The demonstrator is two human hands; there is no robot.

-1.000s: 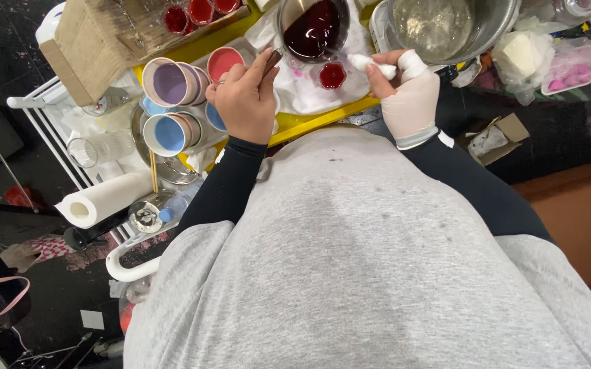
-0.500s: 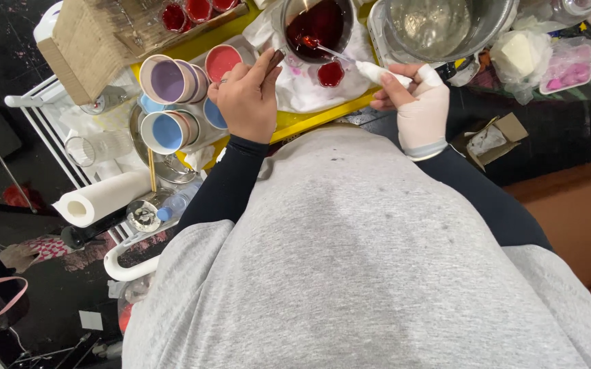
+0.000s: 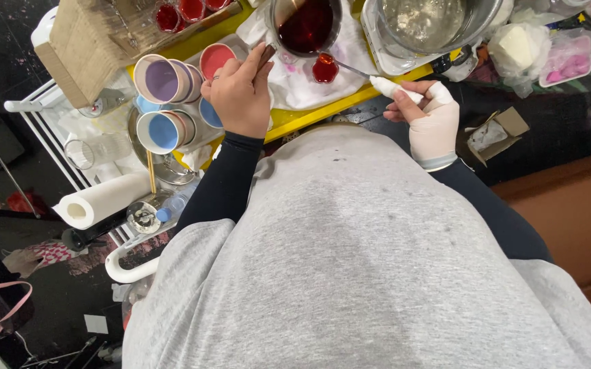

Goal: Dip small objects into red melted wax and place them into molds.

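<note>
My left hand [image 3: 242,92] grips the dark handle of a small pot [image 3: 307,26] filled with dark red liquid, which stands over a white cloth [image 3: 309,82] on a yellow table. My right hand [image 3: 426,113], wrapped in a white bandage, holds the white handle of a thin metal spoon [image 3: 369,74]. The spoon's tip reaches a small red-filled cup [image 3: 325,70] just below the pot. My grey sweatshirt fills the lower half of the view.
Stacked bowls, purple [image 3: 161,80], blue [image 3: 161,131] and pink [image 3: 215,60], sit left of my left hand. A large metal bowl [image 3: 439,24] stands at the top right. A paper towel roll [image 3: 101,200] lies on a white rack at the left. A small open box [image 3: 493,133] is right of my right hand.
My right hand has drawn back to the right and turned, pulling the spoon out so its thin stem now stretches toward the small red cup. My left hand has kept its grip on the pot handle.
</note>
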